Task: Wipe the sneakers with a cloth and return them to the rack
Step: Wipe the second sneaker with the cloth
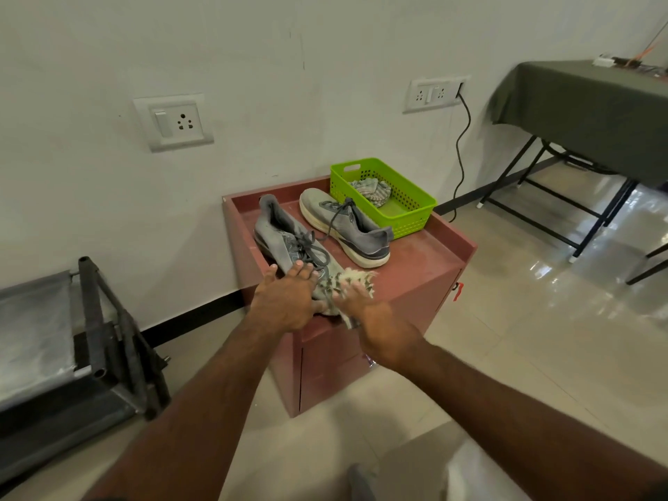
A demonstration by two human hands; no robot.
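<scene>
Two grey sneakers lie on a reddish-brown cabinet top [426,254]. The near sneaker [282,240] points its toe toward me, and my left hand [287,298] presses down on its toe end and laces. My right hand [365,305] holds a pale patterned cloth [356,278] against the toe of that sneaker. The toe itself is hidden under hands and cloth. The second sneaker [347,226] lies behind it, toe toward the wall, untouched.
A green plastic basket [408,197] with a folded striped cloth [372,188] stands at the cabinet's back right. A dark metal rack [105,320] stands on the floor at left. A table with a green cover [585,103] is at far right.
</scene>
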